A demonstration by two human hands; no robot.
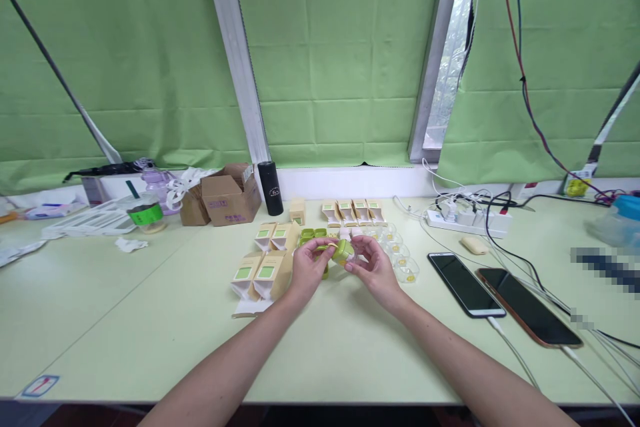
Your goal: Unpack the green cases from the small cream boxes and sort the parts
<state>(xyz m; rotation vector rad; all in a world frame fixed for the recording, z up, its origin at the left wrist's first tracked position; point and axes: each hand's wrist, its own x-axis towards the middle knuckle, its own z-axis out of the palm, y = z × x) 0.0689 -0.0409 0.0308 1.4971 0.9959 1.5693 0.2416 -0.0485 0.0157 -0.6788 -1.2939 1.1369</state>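
Observation:
Between my hands is a small case with a green top and a clear, yellow-marked lower part [343, 253]. My left hand [311, 265] pinches it from the left, by what looks like a thin strap. The fingers of my right hand [374, 269] close on its right side. Behind and under the hands lie several small green square pieces [313, 233], partly hidden. Several clear cups with yellow marks [407, 270] stand to the right. On the left are opened kraft boxes with green windows [268, 273], and more small boxes [353, 212] stand in a row behind.
Two phones [466, 284] with cables lie at the right, near a power strip [467, 220] and an earbud case [473, 245]. A cardboard carton [231, 195], a black tumbler [271, 188] and a drink cup [147, 215] stand at the back left. The table's front edge [300, 403] runs below my arms.

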